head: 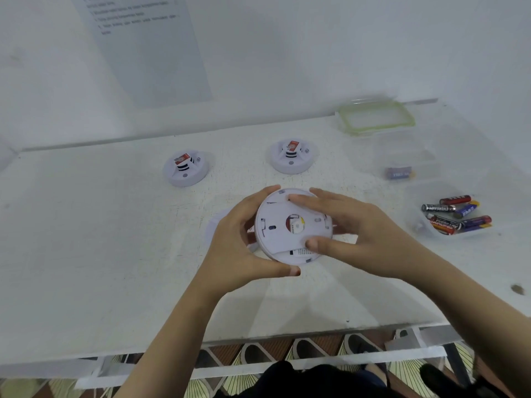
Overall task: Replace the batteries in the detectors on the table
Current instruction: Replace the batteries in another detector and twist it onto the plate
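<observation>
1. Sheet (pixel 149 47): a printed page is fixed to the wall, well beyond the left fingertips. Its text is too blurred to read.

2. Far-left detector (pixel 185 168): it rests on the table (pixel 86 239), beyond the left fingers and apart from them, with its red-labelled centre part facing up.

3. Left hand (pixel 238 239): the fingers are curled round the left rim of the held detector (pixel 287 222). One fingertip is on the top rim and the thumb is hooked under the bottom rim.

4. Held detector: it sits between both hands, just above the table and tilted, with its flat back face toward the onlooker. A round opening shows at the centre of the face.

5. Far-right detector (pixel 293 156): it is on the table just beyond the fingertips of both hands and touches neither.

6. Right hand (pixel 359 234): the fingers are nearly straight and spread. The forefinger and thumb are pressed flat on the back face. The remaining fingers lie along the top right rim.

7. Right of the right hand and well apart from it:
- a green-rimmed lid (pixel 376 117), farthest back
- one battery (pixel 399 172) in a clear tub
- a heap of batteries (pixel 457 215) in a nearer clear tub
</observation>
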`<state>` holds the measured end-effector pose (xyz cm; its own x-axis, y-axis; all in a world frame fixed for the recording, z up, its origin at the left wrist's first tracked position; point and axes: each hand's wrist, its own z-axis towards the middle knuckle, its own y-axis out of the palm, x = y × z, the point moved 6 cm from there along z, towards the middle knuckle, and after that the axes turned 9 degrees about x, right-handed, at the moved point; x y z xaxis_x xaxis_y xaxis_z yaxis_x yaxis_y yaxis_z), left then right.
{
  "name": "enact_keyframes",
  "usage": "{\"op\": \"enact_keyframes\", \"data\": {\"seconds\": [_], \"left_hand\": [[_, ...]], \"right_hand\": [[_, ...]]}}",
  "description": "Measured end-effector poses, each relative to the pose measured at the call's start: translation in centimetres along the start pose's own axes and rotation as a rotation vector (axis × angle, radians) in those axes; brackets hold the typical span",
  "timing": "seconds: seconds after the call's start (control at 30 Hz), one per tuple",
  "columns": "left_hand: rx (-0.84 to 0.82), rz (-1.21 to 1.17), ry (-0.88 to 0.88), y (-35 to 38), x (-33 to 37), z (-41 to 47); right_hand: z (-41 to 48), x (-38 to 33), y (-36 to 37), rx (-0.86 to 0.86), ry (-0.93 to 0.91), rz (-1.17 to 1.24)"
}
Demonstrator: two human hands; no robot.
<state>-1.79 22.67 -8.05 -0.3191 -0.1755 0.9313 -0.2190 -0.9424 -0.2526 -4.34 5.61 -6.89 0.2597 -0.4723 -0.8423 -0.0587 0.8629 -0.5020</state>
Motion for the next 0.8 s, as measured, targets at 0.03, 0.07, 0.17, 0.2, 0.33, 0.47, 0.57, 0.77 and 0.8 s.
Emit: {"op": "enact_keyframes", "data": {"seconds": [0.03, 0.07, 0.17, 0.2, 0.33, 0.47, 0.57, 0.77, 0.8], "left_hand": [[-0.004, -0.026, -0.009, 0.0, 0.0, 0.0], [-0.012, -0.052, -0.023, 0.1, 0.0, 0.0], [-0.054, -0.118, -0.062, 0.5, 0.0, 0.0], [-0.073, -0.133, -0.073, 0.6, -0.1, 0.0], [-0.154, -0.244, -0.163, 1.2, -0.3, -0.3], [-0.092, -0.292, -0.227, 1.0, -0.5, -0.3], [-0.055, -0.303, -0.228, 0.9, -0.7, -0.2], [-0.105, -0.22, -0.201, 1.2, -1.2, -0.7], [-0.13, -0.169, -0.194, 1.3, -1.3, -0.8]], "right_hand": [[-0.1, 0.1, 0.3, -0.007, 0.006, 0.092], [-0.2, 0.2, 0.5, -0.011, 0.014, 0.163], [-0.2, 0.5, 0.7, -0.001, 0.057, 0.318], [-0.2, 0.6, 0.7, 0.011, 0.076, 0.362], [-0.2, 1.1, 0.7, 0.068, 0.115, 0.427], [-0.5, 1.4, 0.7, 0.051, 0.155, 0.459], [-0.5, 1.5, 0.7, 0.033, 0.143, 0.433], [-0.3, 1.4, 0.9, 0.009, 0.134, 0.406], [-0.2, 1.4, 0.8, 0.016, 0.132, 0.401]]}}
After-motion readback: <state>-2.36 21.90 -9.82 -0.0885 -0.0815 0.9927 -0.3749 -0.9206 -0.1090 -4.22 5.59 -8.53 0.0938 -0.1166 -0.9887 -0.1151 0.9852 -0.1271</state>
